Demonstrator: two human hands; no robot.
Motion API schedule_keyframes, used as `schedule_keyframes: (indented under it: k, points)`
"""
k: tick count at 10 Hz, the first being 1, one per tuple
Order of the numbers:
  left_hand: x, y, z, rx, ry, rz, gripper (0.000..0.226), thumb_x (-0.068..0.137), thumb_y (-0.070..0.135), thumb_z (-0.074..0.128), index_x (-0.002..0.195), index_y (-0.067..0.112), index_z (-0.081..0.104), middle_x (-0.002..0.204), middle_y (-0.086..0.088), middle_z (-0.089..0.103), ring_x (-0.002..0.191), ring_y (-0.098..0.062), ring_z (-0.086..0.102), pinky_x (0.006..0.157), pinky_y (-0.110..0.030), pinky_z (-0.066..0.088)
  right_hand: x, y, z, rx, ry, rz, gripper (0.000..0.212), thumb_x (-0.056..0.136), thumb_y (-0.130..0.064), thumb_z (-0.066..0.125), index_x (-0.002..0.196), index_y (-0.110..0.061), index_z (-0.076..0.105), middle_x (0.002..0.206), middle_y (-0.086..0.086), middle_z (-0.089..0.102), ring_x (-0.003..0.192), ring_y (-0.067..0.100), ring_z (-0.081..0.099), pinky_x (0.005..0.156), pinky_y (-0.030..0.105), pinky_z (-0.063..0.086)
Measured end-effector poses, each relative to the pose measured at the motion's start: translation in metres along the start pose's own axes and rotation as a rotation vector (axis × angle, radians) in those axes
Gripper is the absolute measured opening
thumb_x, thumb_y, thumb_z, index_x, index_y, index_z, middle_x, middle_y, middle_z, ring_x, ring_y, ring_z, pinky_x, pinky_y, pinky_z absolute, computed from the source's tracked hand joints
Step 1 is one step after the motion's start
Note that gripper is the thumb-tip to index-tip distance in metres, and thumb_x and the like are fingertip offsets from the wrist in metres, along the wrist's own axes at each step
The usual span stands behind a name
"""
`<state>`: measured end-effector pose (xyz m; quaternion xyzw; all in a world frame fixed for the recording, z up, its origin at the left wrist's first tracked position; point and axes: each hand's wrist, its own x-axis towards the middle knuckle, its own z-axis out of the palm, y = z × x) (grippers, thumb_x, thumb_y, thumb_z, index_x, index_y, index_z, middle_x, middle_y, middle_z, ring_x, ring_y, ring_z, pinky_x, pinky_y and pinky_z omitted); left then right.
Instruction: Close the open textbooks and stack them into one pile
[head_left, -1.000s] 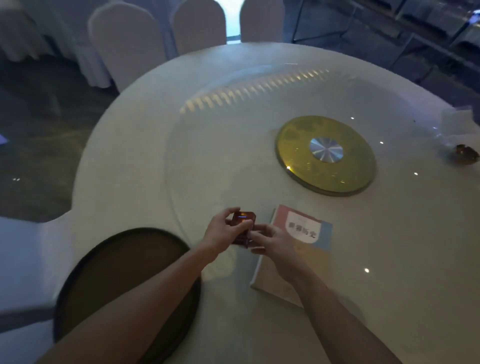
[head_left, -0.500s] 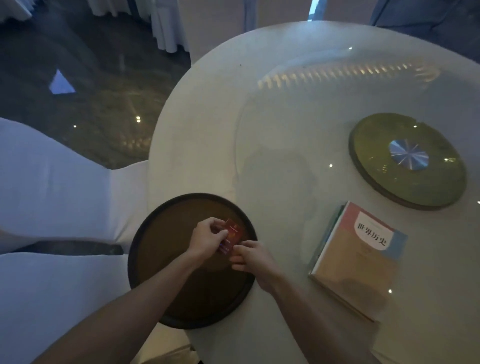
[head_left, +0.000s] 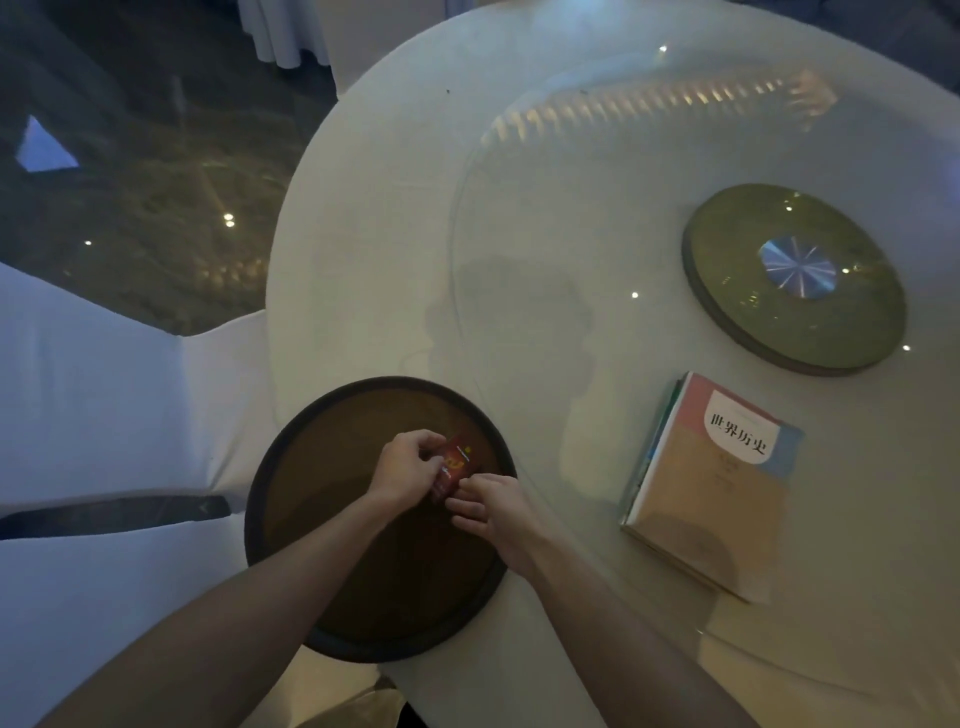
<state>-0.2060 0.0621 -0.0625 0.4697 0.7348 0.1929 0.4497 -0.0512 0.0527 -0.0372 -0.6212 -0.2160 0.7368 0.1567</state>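
Both forearms are bare to the frame's edge, with no sleeves; the left hand (head_left: 408, 469) and right hand (head_left: 491, 506) wear nothing.

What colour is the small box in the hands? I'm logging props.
Red with yellow-gold markings; the small box shows in the head view.

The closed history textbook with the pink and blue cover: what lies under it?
Under the history textbook, edges of more stacked books show at its left side; their covers and number are hidden.
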Motion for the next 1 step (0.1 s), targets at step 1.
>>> schedule_keyframes:
  k: [1]
  points:
    - [0.0018, 0.0065, -0.0006, 0.032, 0.001, 0.011, 0.034, 0.095, 0.011, 0.065, 0.129, 0.013, 0.066, 0.128, -0.004, 0.068, 0.120, -0.018, 0.063, 0.092, -0.028, 0.053, -0.0095, -0.0025, -0.0011, -0.088, 0.012, 0.000, 0.039, 0.103, -0.017, 0.057, 0.140, -0.004, 0.058, 0.122, 0.012, 0.069, 0.114, 0.024, 0.069, 0.101, 0.041, 0.058]
